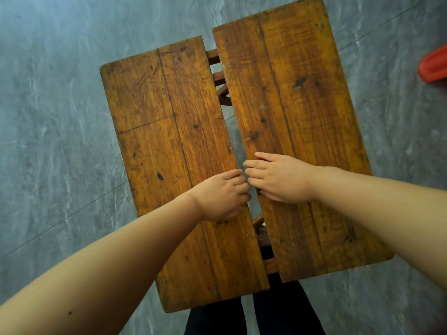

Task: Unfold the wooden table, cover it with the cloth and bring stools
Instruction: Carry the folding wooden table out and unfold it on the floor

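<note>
1. The desk [338, 189], seen from above, is built of worn orange-brown planks marked with dark knots, scratches and long grain lines. Its outer corners are rounded.
2. The top is divided into a left leaf [169, 131] and a right leaf [290, 93], each made of two boards joined lengthwise. The leaves are separated by a narrow opening along their whole length, and the right leaf is offset further from the person than the left.
3. Reddish-brown frame rails [219, 78] are seen through the opening at the far end, and more are seen at the near end.
4. The left hand [222, 197] is laid on the left leaf, and the inner edge is gripped by its curled fingers.
5. The right hand [280, 180] is laid on the right leaf, with its fingers hooked over that leaf's inner edge. The fingertips of the two hands are brought almost together across the opening.
6. The desk is stood on a floor [53, 117] of large grey, marble-veined tiles with thin joints. Floor is shown on the left, right and far sides of the desk.
7. A ribbed red plastic object [434, 66] is cut off by the right border, well apart from the desk.
8. Dark trousers [285, 315] are seen at the desk's near end.
</note>
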